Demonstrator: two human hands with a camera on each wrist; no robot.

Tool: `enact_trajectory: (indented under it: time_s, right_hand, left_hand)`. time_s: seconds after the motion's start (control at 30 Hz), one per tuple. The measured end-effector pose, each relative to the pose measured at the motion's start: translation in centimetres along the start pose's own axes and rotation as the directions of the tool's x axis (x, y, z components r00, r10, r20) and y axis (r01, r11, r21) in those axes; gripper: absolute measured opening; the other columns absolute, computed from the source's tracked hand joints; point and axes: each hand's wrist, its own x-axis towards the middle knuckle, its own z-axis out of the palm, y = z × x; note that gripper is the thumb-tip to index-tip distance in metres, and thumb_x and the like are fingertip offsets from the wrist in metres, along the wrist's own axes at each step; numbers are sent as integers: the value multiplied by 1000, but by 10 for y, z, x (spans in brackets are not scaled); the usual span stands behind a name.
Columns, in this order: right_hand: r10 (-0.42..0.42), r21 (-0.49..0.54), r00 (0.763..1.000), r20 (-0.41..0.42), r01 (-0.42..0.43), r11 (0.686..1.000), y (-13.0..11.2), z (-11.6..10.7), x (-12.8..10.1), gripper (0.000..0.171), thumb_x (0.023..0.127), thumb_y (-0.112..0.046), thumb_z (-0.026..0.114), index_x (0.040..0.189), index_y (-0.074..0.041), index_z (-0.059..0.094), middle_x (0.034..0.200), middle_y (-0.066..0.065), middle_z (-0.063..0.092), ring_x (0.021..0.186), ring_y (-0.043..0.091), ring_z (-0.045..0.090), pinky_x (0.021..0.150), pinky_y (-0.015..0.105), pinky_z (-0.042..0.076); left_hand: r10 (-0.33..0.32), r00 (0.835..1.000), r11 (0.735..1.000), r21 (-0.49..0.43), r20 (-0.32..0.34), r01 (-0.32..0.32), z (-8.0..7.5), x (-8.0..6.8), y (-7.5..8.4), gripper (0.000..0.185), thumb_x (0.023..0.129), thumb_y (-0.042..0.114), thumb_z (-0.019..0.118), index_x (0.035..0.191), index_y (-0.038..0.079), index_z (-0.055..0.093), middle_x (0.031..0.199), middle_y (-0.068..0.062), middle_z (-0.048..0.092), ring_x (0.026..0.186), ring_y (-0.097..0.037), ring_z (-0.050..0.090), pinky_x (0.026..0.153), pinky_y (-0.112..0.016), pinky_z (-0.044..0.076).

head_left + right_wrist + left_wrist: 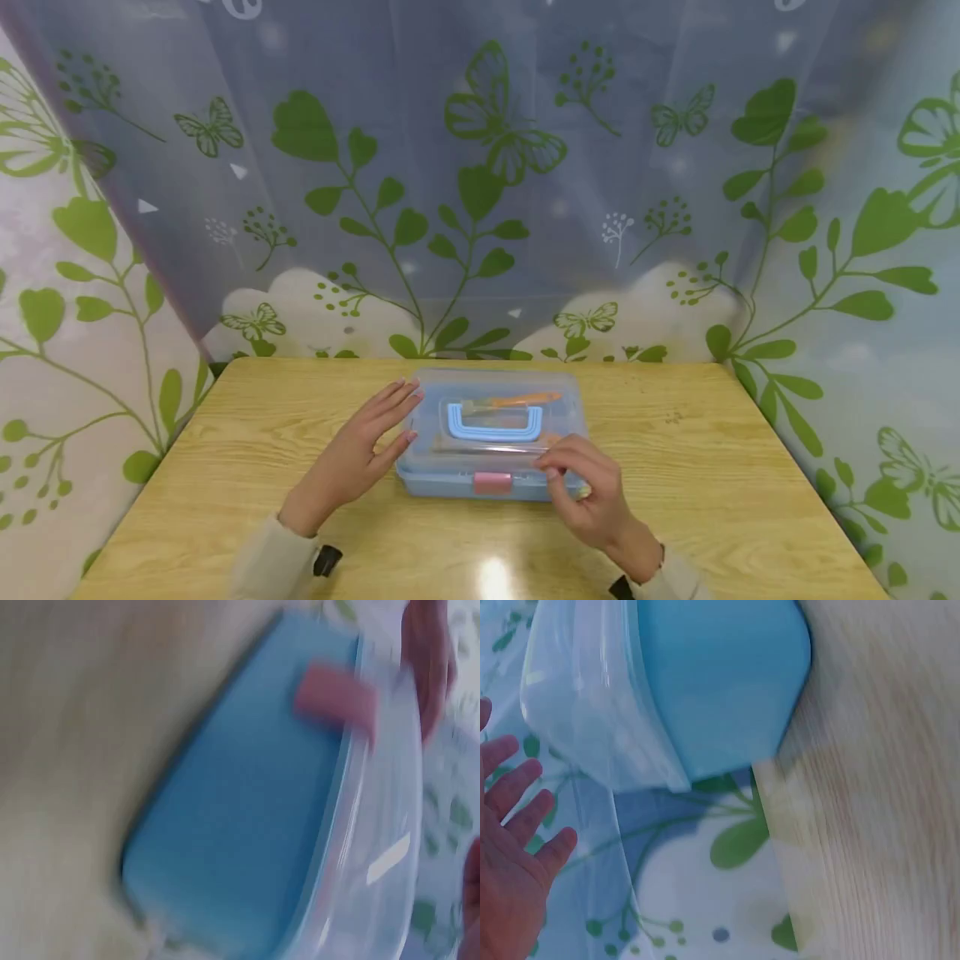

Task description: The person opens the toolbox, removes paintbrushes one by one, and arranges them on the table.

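Right hand: your fingers curl over the clear lid's front right edge.
Left hand: fingers straight, spread beside the box's left side.
Storage box: mid-table, pink latch facing you.
Risk: one-sided lifting could skid the box.

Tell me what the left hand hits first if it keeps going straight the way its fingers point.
Probably the storage box: the left hand, fingers straight, points up and right at the clear lid's left edge. Whether it already touches is unclear; the left wrist view shows a gap.
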Motion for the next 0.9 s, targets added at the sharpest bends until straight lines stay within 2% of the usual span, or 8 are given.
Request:
enact_trajectory:
  time_s: [0.07,0.13,0.2,0.27,0.33,0.47,0.7,0.9]
  right_hand:
    - [110,77,987,120,-120,990,-10,11,-12,19,85,14,60,95,1,71,82,7,67,70,10,58,61,17,50]
    - [285,111,922,262,-322,940,-22,19,-19,23,89,11,63,101,-6,73,86,4,70,74,6,61,63,19,54]
    - [454,98,801,390,-526,845,-31,24,-24,21,95,4,64,104,-12,74,89,4,72,78,3,63,65,22,57]
    - [585,62,653,481,-692,720,-36,27,-25,15,100,-6,62,104,-12,75,92,7,74,81,2,65,66,24,59]
    - [655,19,529,540,-786,618,-39,29,-26,15,102,-12,62,103,-9,76,92,10,75,81,4,67,67,25,60]
    - [706,-42,373,601,-868,494,-36,33,-29,21,101,-14,59,106,0,75,89,9,75,77,10,69,68,22,58]
    - [752,-74,186,633,-952,297,-27,43,-40,31,102,-14,51,118,6,68,87,12,74,65,11,66,51,19,51]
    - [795,-27,122,594,-985,171,-22,46,-46,35,106,-19,51,118,10,66,86,20,74,61,11,60,45,17,44]
  left_hand:
    - [56,998,998,-8,-9,-57,6,-1,6,54,102,19,64,152,7,49,159,-15,43,148,-40,36,125,-39,26]
    - [123,992,992,1,-31,-123,11,-1,10,50,102,21,65,148,4,53,155,-17,48,144,-41,41,125,-35,27]
    - [185,981,983,22,-52,-184,16,-2,13,47,103,25,63,144,3,58,152,-17,51,141,-41,45,124,-34,29]
    - [237,969,971,48,-70,-234,21,-1,14,45,103,27,62,140,3,61,150,-17,54,138,-40,49,122,-34,32]
    - [275,958,960,75,-84,-269,24,-2,14,42,102,27,64,137,4,64,148,-16,56,136,-39,51,121,-35,34]
    - [306,948,948,116,-88,-296,28,-3,13,41,96,21,73,133,5,68,145,-17,59,133,-38,54,122,-37,33]
    - [295,950,952,119,-100,-283,30,-6,11,41,89,15,79,128,8,72,142,-13,62,132,-35,56,120,-46,36]
    - [280,952,959,81,-124,-272,32,-5,10,42,85,9,82,125,7,73,138,-13,65,129,-34,59,117,-51,38]
